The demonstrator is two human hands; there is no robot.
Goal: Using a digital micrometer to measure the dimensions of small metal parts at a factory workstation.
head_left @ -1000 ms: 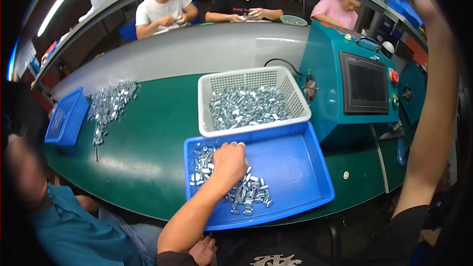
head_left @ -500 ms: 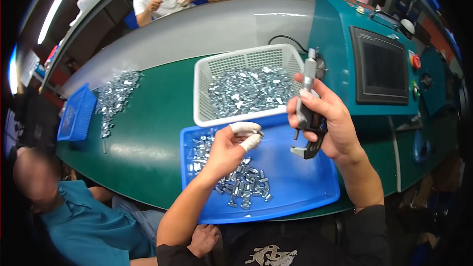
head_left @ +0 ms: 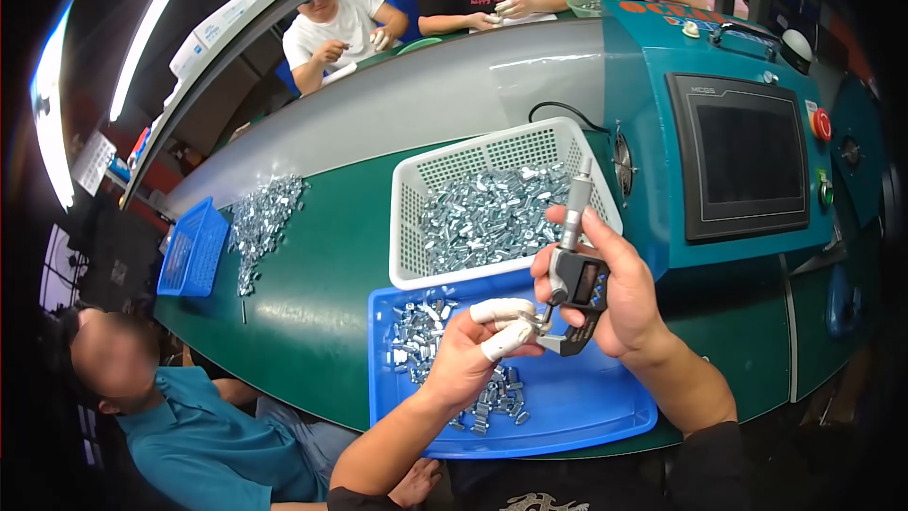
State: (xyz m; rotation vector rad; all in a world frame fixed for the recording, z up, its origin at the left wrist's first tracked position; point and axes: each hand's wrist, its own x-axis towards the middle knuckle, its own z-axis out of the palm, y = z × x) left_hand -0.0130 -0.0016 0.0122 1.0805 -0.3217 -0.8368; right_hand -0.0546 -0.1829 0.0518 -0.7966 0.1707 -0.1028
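My right hand (head_left: 615, 289) gripped the digital micrometer (head_left: 575, 276) closed, my left hand (head_left: 473, 350) pinched one small part at its anvil over the blue tray (head_left: 605, 412), where many parts (head_left: 445, 341) remained unmeasured.

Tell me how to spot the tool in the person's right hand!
Find the teal machine with the dark screen; just left of it the right hand hovers over the blue tray. It grips a digital micrometer: a dark body with a small display and a slim grey metal barrel pointing up, unlike the tiny shiny parts around it.
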